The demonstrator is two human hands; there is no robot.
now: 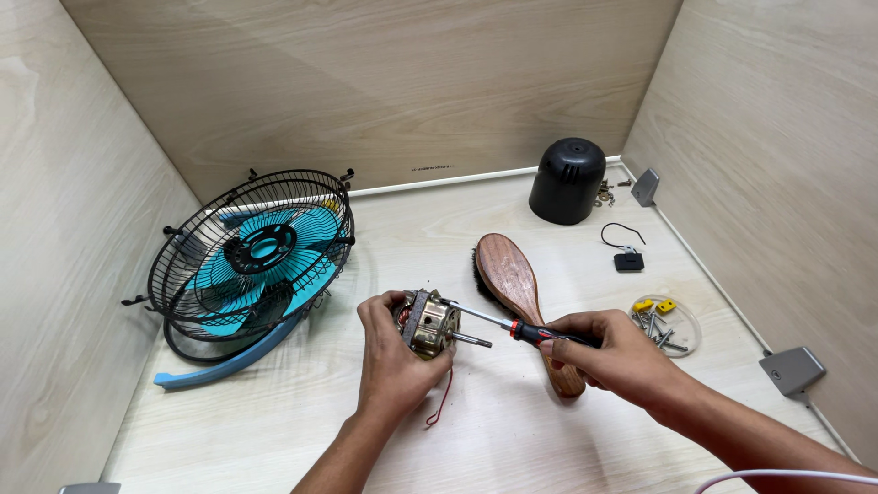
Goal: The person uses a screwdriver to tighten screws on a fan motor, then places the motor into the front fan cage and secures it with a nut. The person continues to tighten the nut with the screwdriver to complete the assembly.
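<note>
My left hand (pixel 393 357) grips a small fan motor (pixel 426 323) with a brass-coloured housing, a steel shaft pointing right and a red wire hanging below. In my right hand (pixel 611 352) is a screwdriver (pixel 498 321) with a red and black handle; its thin shank slants up-left and its tip touches the top of the motor. Both hands are over the middle of the light wooden table (pixel 274 421).
A wooden-backed brush (pixel 517 288) lies just behind my right hand. A black fan guard with blue blades (pixel 251 256) leans at the left. A black motor cover (pixel 567 180) stands at the back. A clear dish of screws (pixel 666 323) and a small black part (pixel 628 261) lie right.
</note>
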